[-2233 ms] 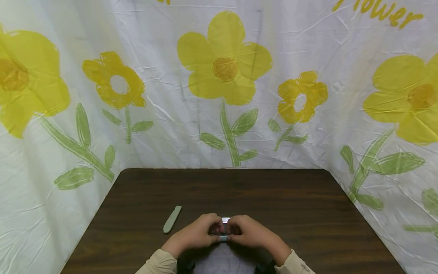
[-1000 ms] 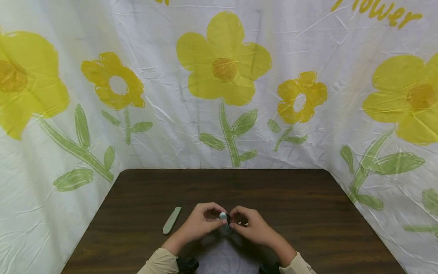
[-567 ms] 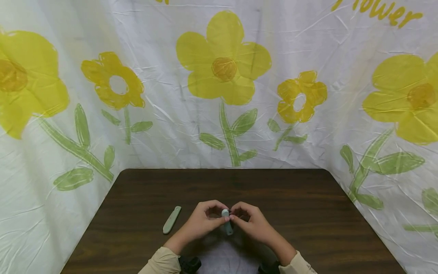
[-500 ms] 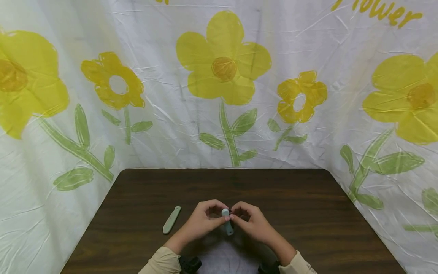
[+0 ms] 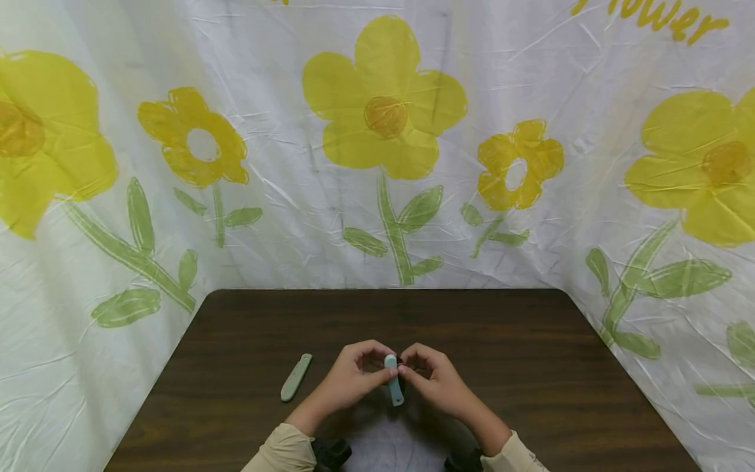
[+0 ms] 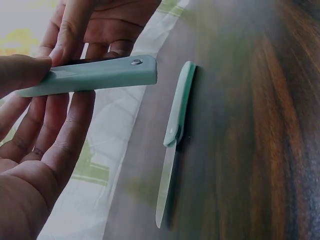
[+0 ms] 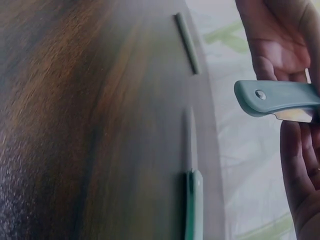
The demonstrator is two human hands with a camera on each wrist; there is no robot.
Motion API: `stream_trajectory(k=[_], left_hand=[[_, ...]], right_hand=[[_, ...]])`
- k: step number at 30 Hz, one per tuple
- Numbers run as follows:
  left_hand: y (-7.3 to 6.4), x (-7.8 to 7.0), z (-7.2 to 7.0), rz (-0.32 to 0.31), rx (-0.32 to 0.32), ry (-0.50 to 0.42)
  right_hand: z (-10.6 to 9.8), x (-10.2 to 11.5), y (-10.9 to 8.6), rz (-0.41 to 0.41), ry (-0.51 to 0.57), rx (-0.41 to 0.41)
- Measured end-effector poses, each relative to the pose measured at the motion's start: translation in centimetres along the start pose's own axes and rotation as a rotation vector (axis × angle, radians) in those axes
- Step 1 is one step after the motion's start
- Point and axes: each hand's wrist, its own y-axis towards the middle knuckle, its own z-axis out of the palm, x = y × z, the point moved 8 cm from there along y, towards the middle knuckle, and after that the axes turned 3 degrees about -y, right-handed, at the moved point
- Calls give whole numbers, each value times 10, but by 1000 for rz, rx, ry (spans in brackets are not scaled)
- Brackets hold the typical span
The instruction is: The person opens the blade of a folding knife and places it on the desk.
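Observation:
A folding knife point(image 5: 396, 392) with a pale blue-green handle is held between both hands, its handle pointing toward the body. My left hand point(image 5: 352, 375) pinches it between thumb and fingers; the handle point(image 6: 115, 72) with its rivet shows in the left wrist view. From the other side my right hand point(image 5: 433, 377) pinches the knife, thumb close to the left thumb. Part of a metal blade point(image 7: 296, 115) shows along the handle's edge in the right wrist view. Below, a second knife with a green handle point(image 6: 178, 105) lies on the table, its blade point(image 6: 166, 187) out.
Left of the hands lies a slim pale green handle-shaped piece, like a folded knife point(image 5: 296, 378), on the dark wooden table point(image 5: 501, 341). A white curtain point(image 5: 283, 216) with painted yellow flowers hangs behind the table and along its sides.
Both hands have moved slightly away from the body. The knife between them, mostly covered by fingers earlier, has turned so that its handle points toward the body. The piece at left has stayed put.

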Motion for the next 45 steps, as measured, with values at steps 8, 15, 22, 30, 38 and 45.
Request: stream_trajectory(k=[8,15,22,30,38,45], left_hand=[[0,-3,0,-3,-9,-14],[1,-4,-2,-14,-36,-35],[2,-7,-4,2,-79,-30],[3,-9,-6,57,-142,-49],[6,-11,-14,29,-241,-139],[8,-7,-21,22,-361,-227]], right_hand=[[-2,4,0,3,18,-15],[-6,-1,-2,53,74,-50],[-9,3,-2,22,78,-95],[-13,7,-1,15,39,-170],[-25,2,-1,91,121,-321],[-32,-5,-1,145,273,-479]])
